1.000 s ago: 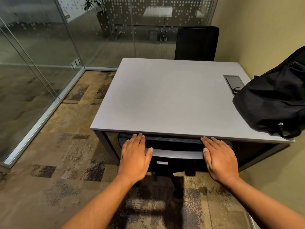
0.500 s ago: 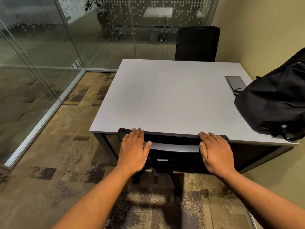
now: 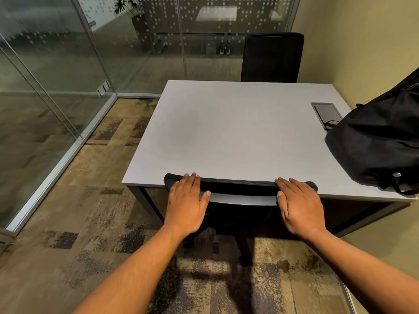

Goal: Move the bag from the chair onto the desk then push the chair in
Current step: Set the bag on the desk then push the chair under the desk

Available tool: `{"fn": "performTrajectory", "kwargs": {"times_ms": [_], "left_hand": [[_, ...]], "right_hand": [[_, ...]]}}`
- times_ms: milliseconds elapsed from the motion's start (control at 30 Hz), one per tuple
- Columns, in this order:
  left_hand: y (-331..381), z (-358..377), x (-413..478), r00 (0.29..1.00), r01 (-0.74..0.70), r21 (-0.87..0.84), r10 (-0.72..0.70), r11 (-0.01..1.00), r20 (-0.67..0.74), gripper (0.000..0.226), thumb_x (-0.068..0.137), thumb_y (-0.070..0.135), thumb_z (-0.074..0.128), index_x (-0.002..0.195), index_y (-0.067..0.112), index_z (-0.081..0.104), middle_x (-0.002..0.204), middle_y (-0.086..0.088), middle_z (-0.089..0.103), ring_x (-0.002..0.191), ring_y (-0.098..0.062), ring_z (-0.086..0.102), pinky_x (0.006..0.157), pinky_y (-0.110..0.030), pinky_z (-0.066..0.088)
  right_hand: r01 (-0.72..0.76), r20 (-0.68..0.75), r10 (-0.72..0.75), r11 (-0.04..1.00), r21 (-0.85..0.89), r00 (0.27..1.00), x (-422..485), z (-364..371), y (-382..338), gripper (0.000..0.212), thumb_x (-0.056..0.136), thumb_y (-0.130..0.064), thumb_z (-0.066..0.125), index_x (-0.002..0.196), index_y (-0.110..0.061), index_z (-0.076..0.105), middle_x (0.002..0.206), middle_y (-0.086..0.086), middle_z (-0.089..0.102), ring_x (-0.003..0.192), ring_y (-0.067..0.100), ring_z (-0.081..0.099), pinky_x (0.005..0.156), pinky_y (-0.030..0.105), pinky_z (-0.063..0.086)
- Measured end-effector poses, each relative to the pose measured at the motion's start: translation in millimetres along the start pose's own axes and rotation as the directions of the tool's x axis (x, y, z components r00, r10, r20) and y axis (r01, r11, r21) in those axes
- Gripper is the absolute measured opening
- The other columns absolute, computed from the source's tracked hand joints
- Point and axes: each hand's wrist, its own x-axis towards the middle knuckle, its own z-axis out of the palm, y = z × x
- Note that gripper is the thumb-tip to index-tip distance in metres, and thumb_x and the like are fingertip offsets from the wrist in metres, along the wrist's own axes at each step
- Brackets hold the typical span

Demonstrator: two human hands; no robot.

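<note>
Chair (image 3: 240, 196) has rolled back out a touch in the last second; its top now shows at the surface (image 3: 226, 132) edge. Both hands (image 3: 186, 200) (image 3: 299, 207) lie flat on it, no grip closed. Bag (image 3: 378, 143) already sits up top, right side.

Second chair (image 3: 272, 57), black, far beyond both hands, against the far edge. Glass wall (image 3: 52, 64) well left of the left hand, metal frame along its base. Dotted glass panel (image 3: 215, 17) behind. Plant (image 3: 128, 4) beyond the glass, far upper left. Patterned carpet (image 3: 90, 211) below and left of the hands. Yellow wall (image 3: 351, 41) right of the right hand.
</note>
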Motion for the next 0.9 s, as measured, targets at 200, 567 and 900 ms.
{"fn": "performTrajectory", "kwargs": {"times_ms": [200,567,900], "left_hand": [[0.3,0.5,2.8,1.0,-0.01,0.014,0.01,1.0,-0.015,0.066,0.098,0.054,0.013,0.147,0.013,0.032,0.155,-0.006,0.032,0.144,-0.022,0.019,0.114,-0.035,0.004],[0.9,3.0,4.3,1.0,-0.005,0.029,0.006,1.0,-0.024,0.066,0.099,0.053,0.014,0.146,0.012,0.032,0.155,-0.007,0.031,0.144,-0.021,0.019,0.114,-0.036,0.004],[2.1,2.8,2.8,1.0,0.003,0.025,-0.003,1.0,-0.02,0.065,0.099,0.053,0.012,0.147,0.012,0.031,0.156,-0.006,0.03,0.145,-0.02,0.018,0.115,-0.034,0.002]], "right_hand": [[0.006,-0.025,-0.005,1.0,0.023,1.0,3.1,2.0,1.4,0.058,0.098,-0.042,0.018,0.135,-0.017,0.056,0.137,0.002,0.06,0.133,0.023,0.048,0.111,0.043,0.036],[0.012,-0.048,-0.01,0.999,0.039,0.999,3.0,0.4,0.4,0.056,0.097,-0.04,0.022,0.134,-0.017,0.057,0.136,0.002,0.061,0.132,0.023,0.049,0.111,0.043,0.036],[0.008,-0.03,-0.007,0.999,0.039,1.0,1.6,1.1,1.6,0.057,0.098,-0.041,0.019,0.136,-0.018,0.055,0.138,0.001,0.059,0.134,0.022,0.047,0.112,0.042,0.035]]}}
